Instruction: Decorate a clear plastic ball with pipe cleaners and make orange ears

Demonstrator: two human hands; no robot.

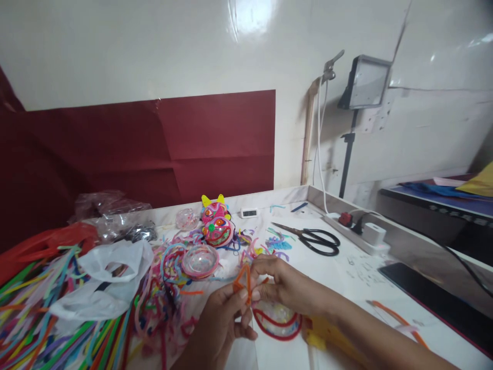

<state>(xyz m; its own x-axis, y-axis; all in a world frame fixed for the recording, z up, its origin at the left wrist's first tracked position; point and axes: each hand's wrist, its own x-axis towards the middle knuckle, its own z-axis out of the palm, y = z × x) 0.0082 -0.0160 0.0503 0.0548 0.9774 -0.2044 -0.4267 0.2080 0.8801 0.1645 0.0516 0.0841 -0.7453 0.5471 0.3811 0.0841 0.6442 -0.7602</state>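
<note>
Between both hands, over the front middle of the table, is an orange pipe cleaner (pixel 243 277) bent into a pointed shape. My left hand (pixel 227 308) pinches its lower part with thumb and finger. On the other side, my right hand (pixel 271 280) has its fingertips closed on the same piece. Just below my right hand sits a clear plastic dome (pixel 277 329) edged with red pipe cleaner, partly covered by the hand. A yellow tool (pixel 331 339), its kind unclear, lies partly under my right forearm.
Loose colourful pipe cleaners (pixel 77 308) and a white plastic bag (pixel 111 272) fill the left. Decorated balls (pixel 219 230) and a clear bowl (pixel 200 262) stand behind my hands. Black-handled scissors (pixel 316 240), a power strip (pixel 362 239) and a phone (pixel 435 303) lie to the right.
</note>
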